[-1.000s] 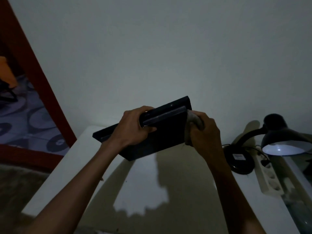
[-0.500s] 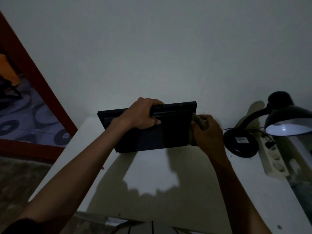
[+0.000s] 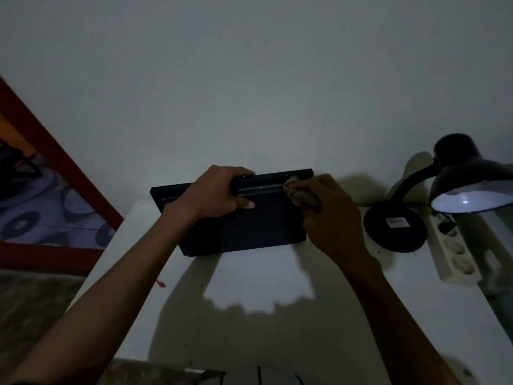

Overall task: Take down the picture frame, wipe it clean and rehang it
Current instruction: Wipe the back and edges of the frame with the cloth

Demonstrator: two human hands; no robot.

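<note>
Single head-worn view, looking forward and down, close over the white table (image 3: 277, 315), facing the wall (image 3: 249, 93)

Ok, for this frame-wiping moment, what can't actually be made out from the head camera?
- Picture frame: which face is toward the camera; the view is too dark, and the hands cover part of it.
- Cloth: mostly wrapped inside the right hand; colour unclear.
- Left hand: fingertips curl over the frame's top edge, out of sight.
- Wall hook: none visible.
- Desk lamp: shade cut off by the right edge.
</note>
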